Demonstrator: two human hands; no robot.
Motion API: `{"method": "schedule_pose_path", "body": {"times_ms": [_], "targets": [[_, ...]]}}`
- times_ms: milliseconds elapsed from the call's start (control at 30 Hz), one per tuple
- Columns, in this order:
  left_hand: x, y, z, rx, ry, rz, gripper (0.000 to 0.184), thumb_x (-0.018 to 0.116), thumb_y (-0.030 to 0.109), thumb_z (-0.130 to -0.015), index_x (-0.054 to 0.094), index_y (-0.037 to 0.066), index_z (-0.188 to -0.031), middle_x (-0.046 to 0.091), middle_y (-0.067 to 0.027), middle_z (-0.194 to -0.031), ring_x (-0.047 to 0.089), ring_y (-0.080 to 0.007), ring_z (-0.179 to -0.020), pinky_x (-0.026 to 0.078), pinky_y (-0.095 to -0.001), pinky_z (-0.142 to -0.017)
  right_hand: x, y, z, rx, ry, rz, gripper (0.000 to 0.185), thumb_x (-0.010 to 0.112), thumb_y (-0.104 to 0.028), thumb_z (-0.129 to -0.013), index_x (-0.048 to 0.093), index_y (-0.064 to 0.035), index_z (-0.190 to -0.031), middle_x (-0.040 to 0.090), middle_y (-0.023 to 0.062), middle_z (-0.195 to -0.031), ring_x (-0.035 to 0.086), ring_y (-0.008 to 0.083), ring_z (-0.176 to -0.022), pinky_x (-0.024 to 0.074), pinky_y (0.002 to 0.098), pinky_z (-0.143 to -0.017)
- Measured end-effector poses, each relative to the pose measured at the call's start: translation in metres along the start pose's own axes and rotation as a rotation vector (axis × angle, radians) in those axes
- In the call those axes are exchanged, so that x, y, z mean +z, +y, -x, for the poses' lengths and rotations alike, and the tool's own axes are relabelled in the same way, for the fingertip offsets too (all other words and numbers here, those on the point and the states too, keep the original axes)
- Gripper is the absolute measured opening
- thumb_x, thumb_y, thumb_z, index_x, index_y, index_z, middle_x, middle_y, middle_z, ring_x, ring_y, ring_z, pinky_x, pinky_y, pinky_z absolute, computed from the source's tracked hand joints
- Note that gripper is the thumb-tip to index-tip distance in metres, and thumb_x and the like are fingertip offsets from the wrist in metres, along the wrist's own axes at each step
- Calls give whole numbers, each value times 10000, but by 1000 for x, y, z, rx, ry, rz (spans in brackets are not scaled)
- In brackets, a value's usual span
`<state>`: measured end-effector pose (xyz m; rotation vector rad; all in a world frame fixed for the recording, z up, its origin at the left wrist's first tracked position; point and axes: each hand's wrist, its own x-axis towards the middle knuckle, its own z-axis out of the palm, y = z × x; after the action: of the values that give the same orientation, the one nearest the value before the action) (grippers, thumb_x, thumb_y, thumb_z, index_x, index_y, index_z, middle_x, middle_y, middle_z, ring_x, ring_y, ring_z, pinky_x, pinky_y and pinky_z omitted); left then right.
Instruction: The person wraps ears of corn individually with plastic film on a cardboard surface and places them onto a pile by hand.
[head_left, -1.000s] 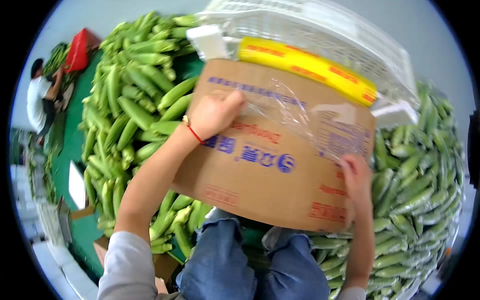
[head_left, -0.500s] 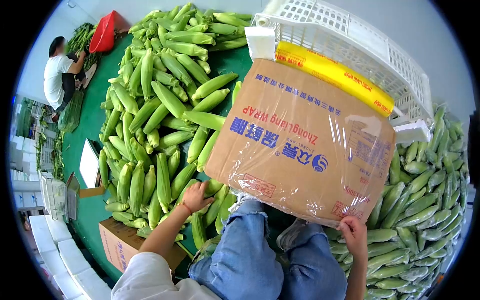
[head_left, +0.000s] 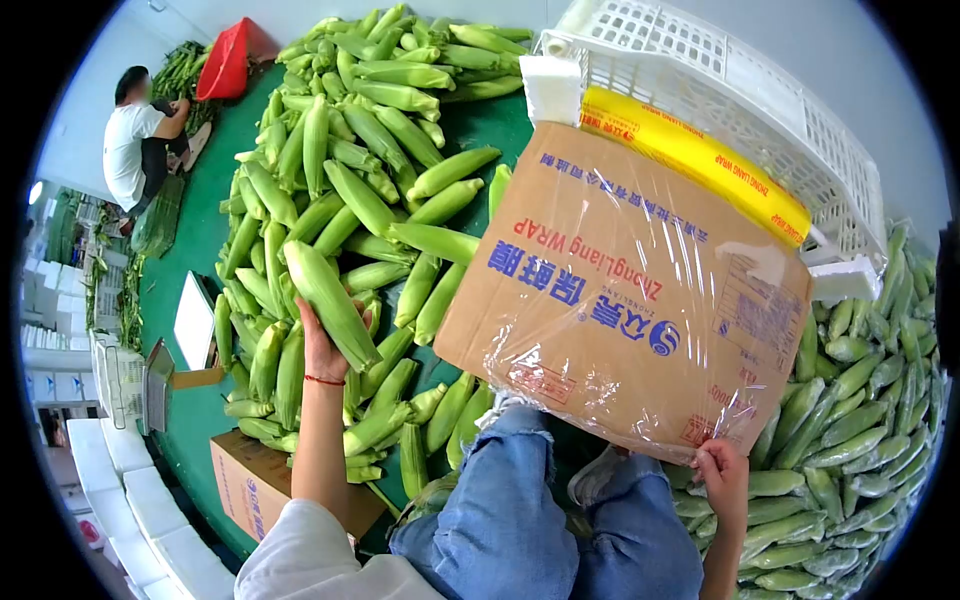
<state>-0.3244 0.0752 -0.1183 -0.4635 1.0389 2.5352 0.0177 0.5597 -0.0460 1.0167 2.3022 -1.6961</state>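
Observation:
My left hand [head_left: 328, 338] is closed round a husk-on ear of corn [head_left: 325, 295], raised above the corn pile [head_left: 290, 190]. At the lower right corner of a cardboard box [head_left: 610, 300], my right hand [head_left: 721, 470] pinches the edge of clear plastic wrap [head_left: 590, 415]. The wrap lies stretched over the box top, shiny and creased. A yellow roll labelled Zhong Liang Wrap [head_left: 700, 165] sits along the box's far edge, between two white foam blocks [head_left: 551, 88].
Plastic-wrapped corn [head_left: 840, 440] is heaped at right. Behind the roll stands a white crate [head_left: 740, 80]. A smaller cardboard box [head_left: 250, 480] is by my left arm, with white foam boxes [head_left: 150, 505] beyond. Another person [head_left: 135, 140] crouches at upper left near a red basket [head_left: 223, 62].
My left hand has moved up from the near side of the pile and now holds an ear of corn. My right hand stays at the wrap's edge. The view has shifted slightly.

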Motion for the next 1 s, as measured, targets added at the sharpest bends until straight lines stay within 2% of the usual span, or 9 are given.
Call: {"method": "schedule_pose_path", "body": {"times_ms": [67, 167, 367, 500, 600, 667, 767, 967, 1000], "targets": [[50, 3, 11, -128, -77, 125, 679, 605, 533, -901, 455, 2, -1295, 543, -81, -1138, 576, -193, -980, 564, -329, -781, 2, 0, -1, -16, -2, -31, 52, 556, -13, -921, 595, 20, -922, 637, 59, -754, 578, 87, -604, 486, 227, -558], [130, -14, 42, 8, -340, -668, 723, 758, 440, -796, 469, 10, -1301, 595, -139, -1109, 616, -259, -970, 550, -390, -799, 1, 3, 2, -50, 8, -16, 60, 562, -30, -928, 599, 16, -938, 635, 52, -758, 594, 94, -623, 494, 236, -565], [267, -113, 52, 854, -1181, -1649, 644, 815, 238, -672, 539, 135, -1244, 631, -114, -1123, 661, -266, -962, 548, -366, -769, 14, -10, 12, -50, 131, 105, 88, 597, -74, -924, 608, 6, -960, 659, 90, -773, 648, 156, -664, 527, 306, -618], [288, -174, 43, 726, -1526, -1687, 590, 799, 260, -663, 600, 128, -1202, 656, -104, -1086, 665, -271, -955, 560, -376, -749, -3, -47, 35, -88, 0, 193, 163, 640, -127, -895, 609, 3, -988, 698, 133, -881, 693, 207, -774, 538, 336, -730], [296, -178, 33, 519, -1511, -1709, 572, 778, 266, -687, 610, 132, -1217, 658, -83, -1099, 640, -246, -1028, 555, -367, -776, -10, -56, 33, -383, 176, -437, 256, 657, -157, -890, 592, 1, -1081, 678, 150, -1048, 664, 204, -962, 506, 347, -860], [303, -177, 38, 481, -1465, -1775, 552, 772, 282, -709, 617, 121, -1214, 636, -98, -1163, 605, -260, -1105, 530, -411, -846, 7, -62, -18, -434, 179, -72, 345, 671, -174, -881, 559, -11, -1164, 627, 161, -1155, 595, 256, -1107, 442, 391, -965], [270, -173, 56, 1324, -1072, -1690, 533, 745, 324, -756, 606, 153, -1241, 583, -104, -1268, 582, -273, -1138, 490, -462, -895, 30, -66, -73, -688, 348, 600, 367, 653, -264, -875, 573, -28, -1145, 619, 159, -1126, 555, 319, -1082, 421, 433, -941], [158, -129, 67, 693, -882, -1768, 232, 721, 142, -799, 673, 44, -1003, 618, -158, -1138, 603, -287, -1049, 502, -402, -836, 34, -66, -101, -731, 487, 599, 333, 662, -297, -814, 634, -51, -1037, 616, 100, -993, 579, 304, -930, 475, 417, -778], [173, -126, 62, 557, -592, -1622, 147, 696, 93, -807, 669, 37, -940, 634, -149, -1027, 619, -287, -951, 508, -401, -782, 35, -67, -100, -758, 479, 598, 312, 669, -283, -802, 643, -53, -1011, 607, 95, -969, 581, 293, -913, 482, 406, -751]]}}
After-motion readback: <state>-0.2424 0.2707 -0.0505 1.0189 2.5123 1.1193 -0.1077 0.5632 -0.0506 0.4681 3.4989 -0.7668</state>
